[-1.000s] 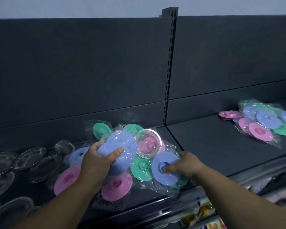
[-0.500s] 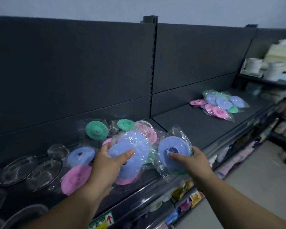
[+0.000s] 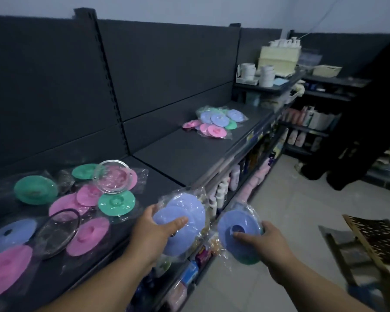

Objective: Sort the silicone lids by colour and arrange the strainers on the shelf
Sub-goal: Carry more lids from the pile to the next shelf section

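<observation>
My left hand [image 3: 154,228] grips a bundle of blue silicone lids [image 3: 185,212] in clear wrap, out past the shelf's front edge. My right hand [image 3: 266,242] holds another wrapped blue lid [image 3: 232,224] with a green one under it, over the aisle floor. On the dark shelf [image 3: 189,158] at the left lie loose pink lids [image 3: 88,235], green lids [image 3: 116,202], a blue lid [image 3: 11,233], a mesh strainer [image 3: 56,233] and a clear strainer [image 3: 112,176]. A second wrapped pile of mixed lids [image 3: 215,122] sits farther right on the shelf.
Bottles [image 3: 234,176] fill the shelves below the front edge. White containers [image 3: 266,75] and a cream basket [image 3: 278,57] stand on the far corner shelf. A brown perforated crate [image 3: 376,242] sits on the tiled floor at the right, and a dark garment [image 3: 367,109] hangs nearby.
Both hands have lifted their wrapped blue lids off the left pile and carried them rightward, past the shelf edge. My view has swung right, showing the aisle and corner shelves.
</observation>
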Available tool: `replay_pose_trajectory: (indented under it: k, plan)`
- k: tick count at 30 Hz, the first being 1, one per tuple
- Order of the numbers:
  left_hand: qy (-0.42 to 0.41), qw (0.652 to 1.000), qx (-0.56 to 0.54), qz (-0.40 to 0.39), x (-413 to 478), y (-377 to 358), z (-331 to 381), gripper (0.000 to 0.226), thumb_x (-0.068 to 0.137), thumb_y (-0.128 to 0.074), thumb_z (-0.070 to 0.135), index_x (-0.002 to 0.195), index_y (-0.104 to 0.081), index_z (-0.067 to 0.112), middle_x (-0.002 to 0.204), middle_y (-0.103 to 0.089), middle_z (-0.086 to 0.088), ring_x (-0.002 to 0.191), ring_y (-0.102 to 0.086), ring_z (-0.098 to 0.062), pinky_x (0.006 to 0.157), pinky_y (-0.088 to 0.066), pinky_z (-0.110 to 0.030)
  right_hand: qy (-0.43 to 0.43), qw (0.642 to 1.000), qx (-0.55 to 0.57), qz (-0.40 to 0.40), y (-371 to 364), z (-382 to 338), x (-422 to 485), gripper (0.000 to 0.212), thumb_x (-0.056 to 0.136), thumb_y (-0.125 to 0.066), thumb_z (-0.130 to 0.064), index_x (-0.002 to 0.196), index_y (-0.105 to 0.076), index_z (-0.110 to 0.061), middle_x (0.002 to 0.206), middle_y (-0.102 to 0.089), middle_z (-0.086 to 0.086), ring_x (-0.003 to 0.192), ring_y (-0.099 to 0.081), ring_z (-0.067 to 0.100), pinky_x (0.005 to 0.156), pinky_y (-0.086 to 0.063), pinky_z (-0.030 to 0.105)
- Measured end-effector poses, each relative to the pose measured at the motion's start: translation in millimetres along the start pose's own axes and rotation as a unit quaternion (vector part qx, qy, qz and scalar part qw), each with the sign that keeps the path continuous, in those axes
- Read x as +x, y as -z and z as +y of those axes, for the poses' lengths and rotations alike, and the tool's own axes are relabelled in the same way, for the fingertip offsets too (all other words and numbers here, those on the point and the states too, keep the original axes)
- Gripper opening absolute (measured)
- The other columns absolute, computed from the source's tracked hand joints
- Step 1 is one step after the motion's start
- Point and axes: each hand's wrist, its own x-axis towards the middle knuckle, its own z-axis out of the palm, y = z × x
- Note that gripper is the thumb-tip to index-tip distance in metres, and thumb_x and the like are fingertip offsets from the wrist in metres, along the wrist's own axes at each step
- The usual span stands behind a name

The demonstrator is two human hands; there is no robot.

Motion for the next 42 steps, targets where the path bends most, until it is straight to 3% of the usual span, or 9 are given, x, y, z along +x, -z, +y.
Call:
replay_pose_trajectory:
  k: [7,11,17,19,24,28,32,37,42]
  plan:
    - [0.055,0.998,0.020,0.008,24,-120,-4,0.055,0.067,-0.085,0.026,0.112,-0.054,0.015,0.100,-0.066,-0.004,0.082,-0.063,-0.017,0.062,-0.047,-0.028,-0.019,0.999,-0.035,0.011,110,30,64,0.044,0.060,-0.089,-0.024,0.085,-0.054,-0.013,0.088,-0.063,0.008,0.078,-0.061,0.026,0.064,-0.051,0.034]
    - [0.073,0.997,0.038,0.011,41,-199,0,0.072,0.055,-0.088,0.041,0.115,-0.058,0.015,0.104,-0.068,-0.006,0.087,-0.065,-0.024,0.071,-0.051,-0.033,-0.030,0.997,-0.071,0.017,180,43,113,0.057,0.056,-0.089,-0.034,0.096,-0.056,-0.011,0.095,-0.063,0.008,0.084,-0.063,0.026,0.072,-0.054,0.038]
    - [0.076,0.994,0.074,-0.018,75,-284,21,0.069,0.060,-0.088,0.034,0.117,-0.053,0.018,0.105,-0.064,-0.003,0.089,-0.063,-0.022,0.077,-0.053,-0.037,-0.040,0.996,-0.070,0.030,237,41,180,0.058,0.060,-0.087,-0.032,0.103,-0.054,-0.012,0.099,-0.061,0.006,0.089,-0.061,0.025,0.080,-0.055,0.040]
    - [0.076,0.994,0.075,-0.015,98,-300,28,0.075,0.060,-0.088,0.035,0.123,-0.051,0.017,0.108,-0.062,-0.005,0.093,-0.062,-0.025,0.083,-0.053,-0.040,-0.040,0.996,-0.074,0.026,239,37,205,0.055,0.061,-0.087,-0.032,0.099,-0.055,-0.011,0.097,-0.061,0.006,0.087,-0.062,0.025,0.076,-0.053,0.038]
    - [0.048,0.996,0.071,-0.018,174,-334,45,0.056,0.067,-0.085,0.027,0.108,-0.047,0.023,0.087,-0.057,0.008,0.076,-0.058,-0.010,0.065,-0.048,-0.029,-0.042,0.996,-0.076,0.021,233,16,282,0.062,0.059,-0.086,-0.038,0.105,-0.056,-0.010,0.100,-0.062,0.007,0.088,-0.061,0.024,0.070,-0.051,0.034]
    - [0.030,0.998,0.047,-0.036,257,-354,67,0.074,0.057,-0.089,0.037,0.119,-0.053,0.017,0.107,-0.065,-0.002,0.090,-0.064,-0.020,0.077,-0.054,-0.037,-0.037,0.996,-0.074,0.043,221,-26,355,0.058,0.061,-0.087,-0.036,0.101,-0.054,-0.009,0.098,-0.061,0.009,0.086,-0.060,0.026,0.065,-0.049,0.033]
    - [-0.015,0.999,0.026,-0.039,333,-368,111,0.063,0.067,-0.085,0.024,0.119,-0.049,0.019,0.105,-0.060,0.003,0.081,-0.057,-0.005,0.061,-0.042,-0.018,-0.024,0.994,-0.084,0.064,203,-82,422,0.062,0.058,-0.087,-0.037,0.100,-0.055,-0.006,0.098,-0.063,0.012,0.087,-0.061,0.030,0.066,-0.050,0.038]
    - [-0.054,0.998,0.002,-0.024,396,-372,150,0.075,0.068,-0.084,0.030,0.132,-0.046,0.022,0.115,-0.052,0.007,0.100,-0.053,-0.013,0.073,-0.040,-0.022,0.004,0.999,-0.008,0.049,182,-145,487,0.055,0.056,-0.090,-0.030,0.099,-0.060,-0.012,0.094,-0.068,0.008,0.083,-0.066,0.026,0.065,-0.056,0.035]
    - [-0.055,0.997,-0.031,0.040,447,-360,160,0.068,0.069,-0.083,0.032,0.126,-0.047,0.030,0.118,-0.051,0.012,0.099,-0.054,-0.008,0.081,-0.041,-0.021,0.037,0.994,0.102,-0.026,150,-203,557,0.069,0.042,-0.093,-0.030,0.102,-0.065,-0.011,0.092,-0.074,0.011,0.080,-0.072,0.031,0.072,-0.059,0.050]
